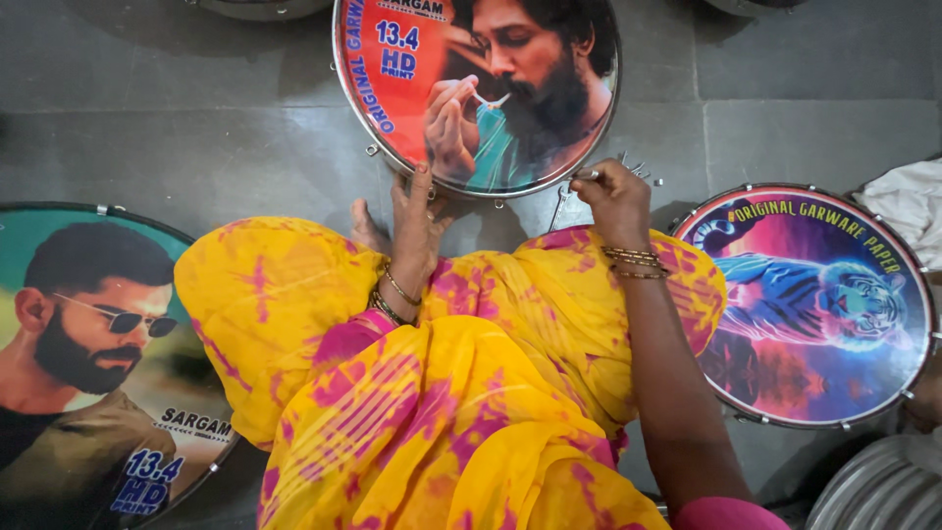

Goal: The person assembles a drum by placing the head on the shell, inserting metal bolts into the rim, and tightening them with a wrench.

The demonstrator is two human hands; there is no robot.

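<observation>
Head view, looking straight down at a seated person in yellow and pink cloth (461, 393) on a grey tiled floor (196, 118).

Left hand (417, 221): fingers lay spread and open, the fingertips resting on the near rim of the middle drum (412, 59), at its lower left edge. Nothing was gripped. Bangles sat on that wrist.

Right hand (613, 196): fingers were curled shut around a small metal tool (587, 175), the shiny tip sticking out to the left of the knuckles, just beside the lower right rim of the same drum. Gold bangles (636, 262) ringed the wrist.

Middle drum: a round frame drum with a printed portrait skin and a metal hoop, lying flat on the floor directly ahead of the knees, its top cut off by the frame edge. Small tension lugs showed along the near rim.

A few loose metal bits (640, 171) lay on the floor just right of the right hand.

2 further drums lay flat: 1 with a portrait skin at the left (88, 393), partly under the cloth, and 1 with a blue tiger print at the right (814, 304). White cloth (908, 201) sat at the far right edge.
</observation>
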